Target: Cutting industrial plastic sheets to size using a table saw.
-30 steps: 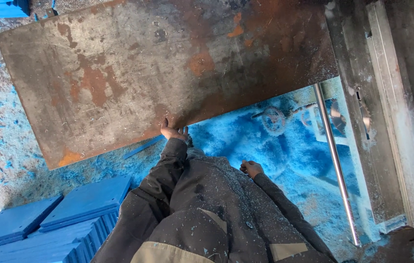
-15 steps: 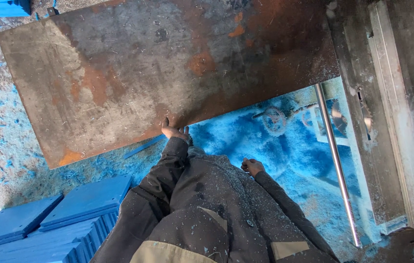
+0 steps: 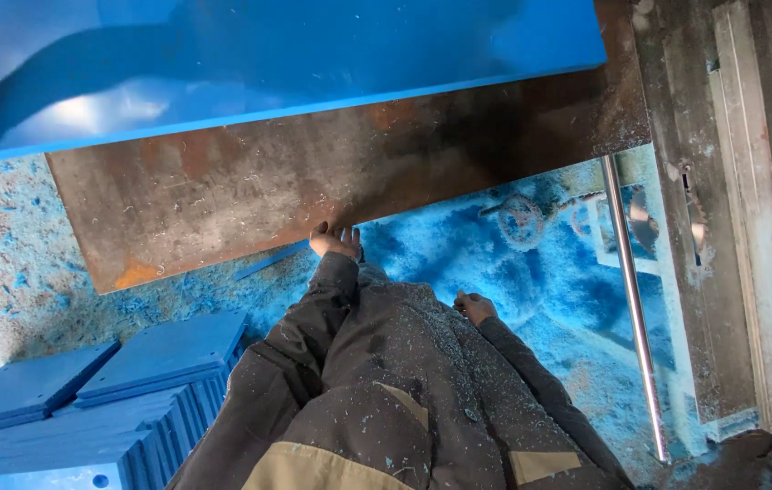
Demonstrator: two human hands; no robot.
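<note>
Left hand [image 3: 335, 241] rests on the rusty steel plate [image 3: 313, 181] edge, fingers spread. Right hand [image 3: 474, 307] hangs free, fingers loosely curled. Blue panel [image 3: 268, 63] lies above.

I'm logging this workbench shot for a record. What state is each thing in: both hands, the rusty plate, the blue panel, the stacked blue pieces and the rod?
left hand: open, fingers on the rusty plate's edge.
right hand: hanging free, holding nothing.
rusty plate: flat, partly covered.
blue panel: lying over the plate's upper part.
blue cut pieces: stacked at lower left.
steel rod: bare, running beside the saw table.
</note>
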